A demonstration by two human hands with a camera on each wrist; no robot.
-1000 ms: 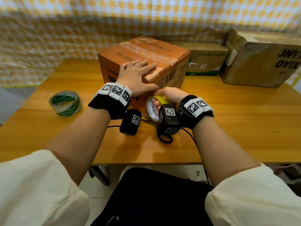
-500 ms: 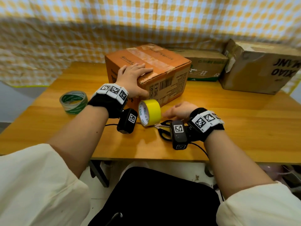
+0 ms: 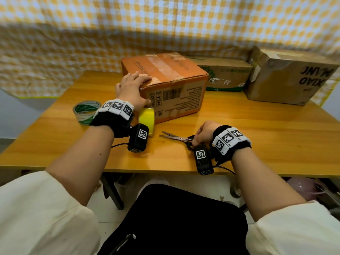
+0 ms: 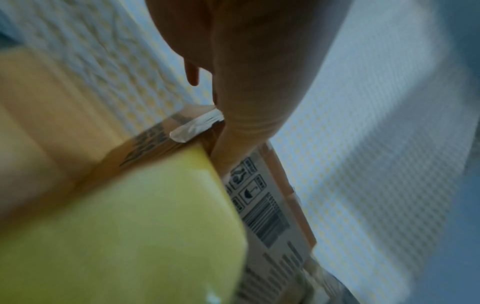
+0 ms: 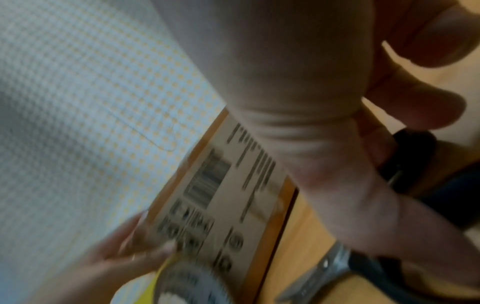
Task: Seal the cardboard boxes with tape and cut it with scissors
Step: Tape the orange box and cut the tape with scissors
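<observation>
An orange cardboard box [image 3: 171, 78] with old tape along its top stands mid-table. My left hand [image 3: 135, 87] presses its near left corner, fingers flat on top and thumb [image 4: 233, 148] down the front face [image 4: 262, 205]. A yellow tape roll [image 3: 146, 118] stands on edge against the box front, just under that wrist, and fills the left wrist view [image 4: 130, 236]. Scissors [image 3: 175, 137] lie on the table with blades parted, pointing left. My right hand [image 3: 201, 134] curls round their black handles [image 5: 410, 156].
A green-and-white tape roll [image 3: 85, 111] lies at the left of the wooden table [image 3: 257, 129]. Two more cardboard boxes [image 3: 226, 74] [image 3: 288, 76] stand at the back right against the checked cloth. The table's near edge runs just below my wrists.
My right hand let go of the yellow roll, which now stands by the box, and moved right onto the scissors' handles. My left hand stayed on the box.
</observation>
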